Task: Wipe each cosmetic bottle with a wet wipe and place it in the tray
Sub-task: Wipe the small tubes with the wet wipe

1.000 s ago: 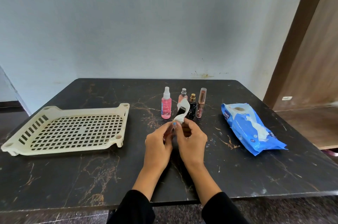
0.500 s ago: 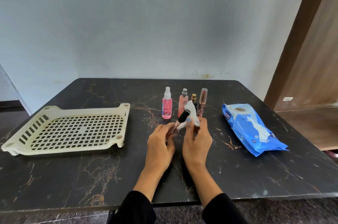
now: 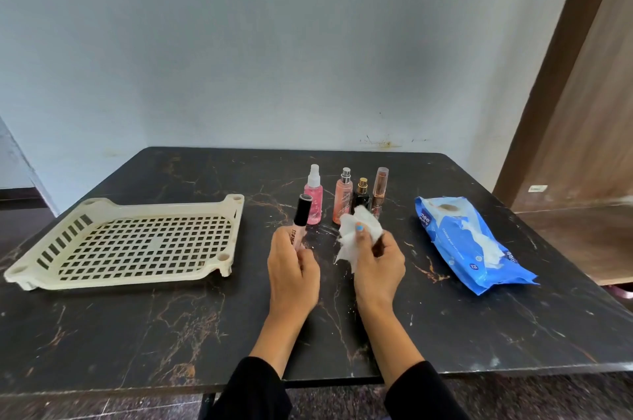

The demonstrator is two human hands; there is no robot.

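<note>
Head view: your left hand (image 3: 291, 269) grips a slim lip gloss tube (image 3: 298, 226) by its pale lower body, fingers curled round it, with the black cap pointing up and tilted slightly away from you. Your right hand (image 3: 376, 265) is clamped on a crumpled white wet wipe (image 3: 358, 236), thumb pressed on top of it; the wipe and the tube are apart, with a gap of dark surface (image 3: 137, 334) between them.

Behind your hands four bottles stand upright in a row: a pink spray bottle (image 3: 314, 195), a peach spray bottle (image 3: 343, 197), a small dark bottle with a gold cap (image 3: 362, 195) and a tall rose-gold tube (image 3: 380, 185). The wipe partly hides the lower ends of the last two.

The cream slotted tray (image 3: 130, 241) lies to your left, well apart from the tube, with nothing in it. The blue wet wipe pack (image 3: 472, 245) lies to your right, a white sheet showing at its opening.
</note>
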